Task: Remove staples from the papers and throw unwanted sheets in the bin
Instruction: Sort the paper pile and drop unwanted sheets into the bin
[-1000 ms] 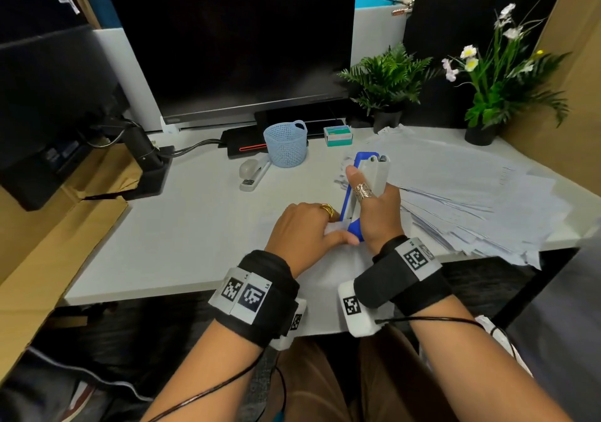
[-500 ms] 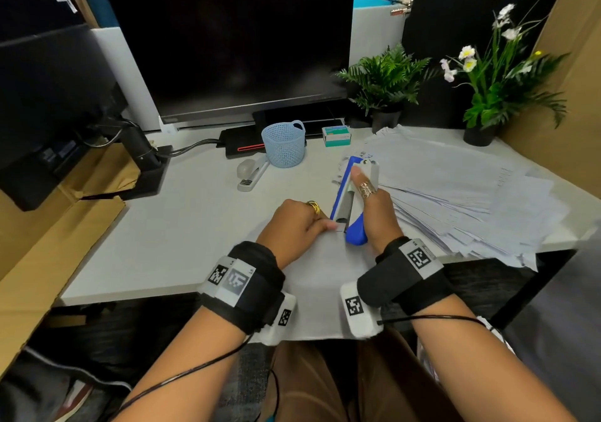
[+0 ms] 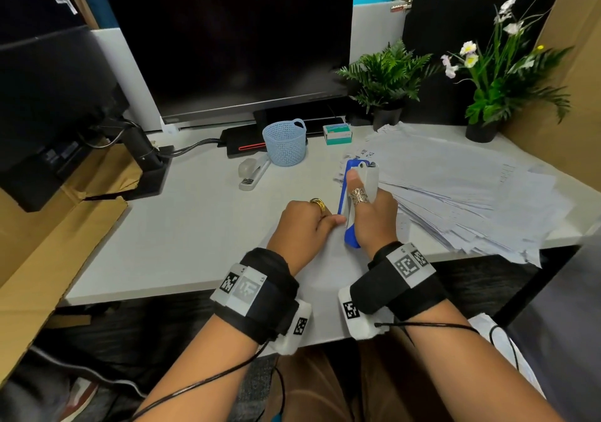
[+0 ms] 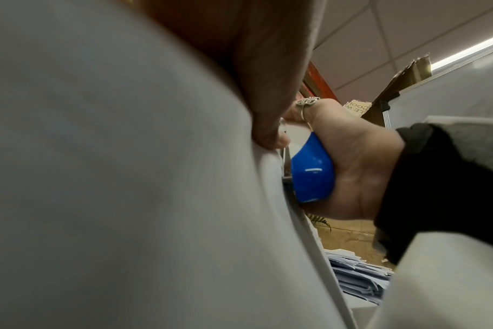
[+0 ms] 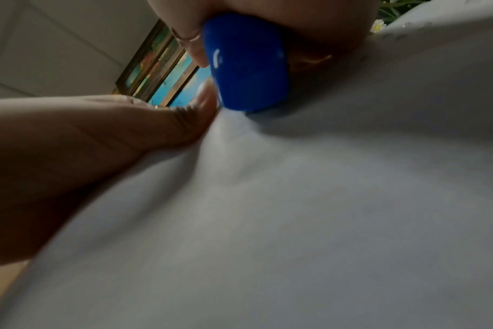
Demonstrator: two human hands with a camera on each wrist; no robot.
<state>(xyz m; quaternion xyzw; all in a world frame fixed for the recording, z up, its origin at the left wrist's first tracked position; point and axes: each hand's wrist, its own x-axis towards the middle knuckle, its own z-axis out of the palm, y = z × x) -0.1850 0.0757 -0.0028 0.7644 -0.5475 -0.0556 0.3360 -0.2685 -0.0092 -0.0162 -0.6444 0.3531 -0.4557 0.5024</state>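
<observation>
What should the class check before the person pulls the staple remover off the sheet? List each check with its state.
1. Right hand grips the staple remover: ok.
2. Left hand holds the sheet beside the tool: ok.
3. Staple caught in the tool's tip: cannot tell, hidden.
4. Bin in sight for unwanted sheets: not ok, none visible.
5. Paper pile rests fully on the desk: not ok, its edge overhangs.

Partial "COO", "LE W" on cardboard point(image 4: 356, 108)
</observation>
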